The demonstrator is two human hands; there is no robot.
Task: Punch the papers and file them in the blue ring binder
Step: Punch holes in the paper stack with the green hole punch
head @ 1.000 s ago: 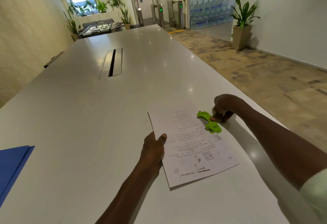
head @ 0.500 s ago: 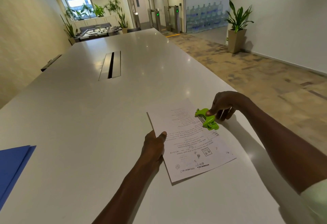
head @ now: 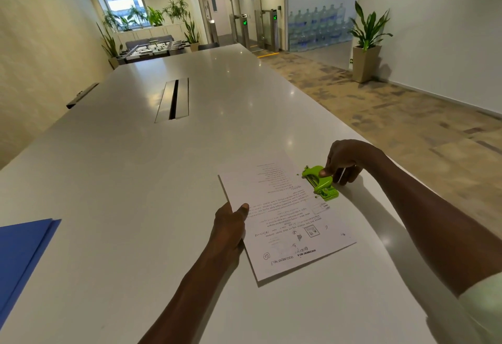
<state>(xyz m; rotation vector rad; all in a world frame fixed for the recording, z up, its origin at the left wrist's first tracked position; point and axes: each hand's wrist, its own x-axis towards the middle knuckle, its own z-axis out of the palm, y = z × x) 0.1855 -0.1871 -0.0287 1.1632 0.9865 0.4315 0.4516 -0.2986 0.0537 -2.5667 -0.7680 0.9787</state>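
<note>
A printed sheet of paper (head: 285,221) lies flat on the white table (head: 135,180), its text upside down to me. My left hand (head: 231,224) grips its left edge, thumb on top of the sheet. A small green hole punch (head: 320,182) sits on the paper's right edge. My right hand (head: 343,160) pinches the punch's upper end with curled fingers. The blue ring binder (head: 21,251) lies closed at the table's left edge, far from both hands.
A cable slot (head: 173,100) is set into the middle of the table. The table's right edge runs just beyond the punch, with carpeted floor (head: 407,126) past it. A potted plant (head: 366,47) stands by the right wall.
My right hand has shifted its hold along the green punch toward its upper end. The paper and my left hand have stayed put.
</note>
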